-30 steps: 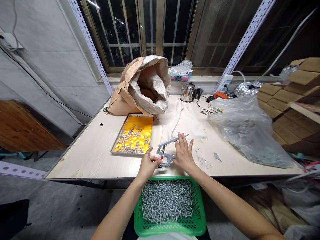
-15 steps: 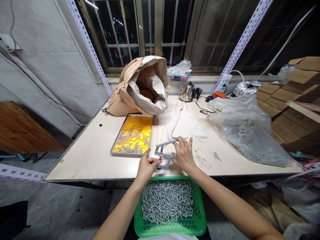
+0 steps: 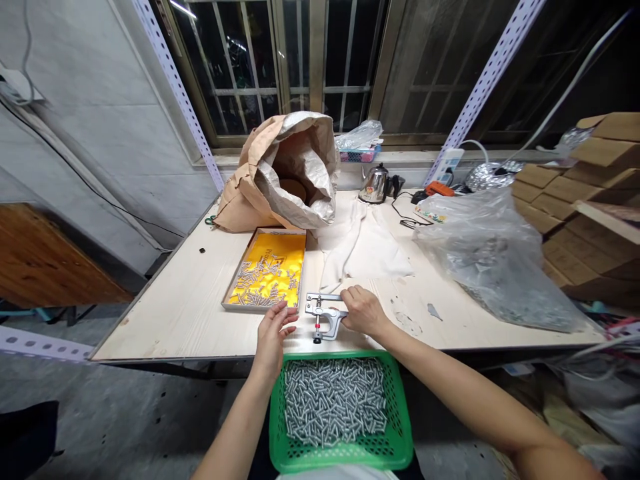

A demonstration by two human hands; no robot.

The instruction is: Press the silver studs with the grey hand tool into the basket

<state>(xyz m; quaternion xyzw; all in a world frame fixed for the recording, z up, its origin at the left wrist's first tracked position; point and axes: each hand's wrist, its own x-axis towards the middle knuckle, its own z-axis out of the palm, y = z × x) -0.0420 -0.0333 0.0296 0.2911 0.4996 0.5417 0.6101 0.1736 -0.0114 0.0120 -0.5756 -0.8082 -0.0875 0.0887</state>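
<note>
My right hand [image 3: 365, 310] is wrapped round the handles of grey metal snap pliers [image 3: 327, 320], held above the table's front edge. The pliers' handles are squeezed nearly parallel, and a red ring and a black foot show at their jaw end. My left hand [image 3: 273, 333] is apart from the pliers, by the near right corner of a shallow tray [image 3: 240, 308]. Its fingers are loosely bent and spread, with nothing visible in them. Small silvery screw-like pieces [image 3: 257, 280] lie on yellow sheet in the tray. Below, a green basket [image 3: 400, 427] holds many grey screws [image 3: 335, 400].
A large paper sack [image 3: 245, 193] lies open behind the tray. White cloth [image 3: 370, 247] is spread mid-table. A metal kettle [image 3: 374, 183], a clear plastic bag [image 3: 490, 267] and stacked cardboard boxes [image 3: 585, 220] are at the back and right.
My left hand has left the jaw end of the pliers and moved left toward the tray. My right hand has closed, bringing the spread handles together.
</note>
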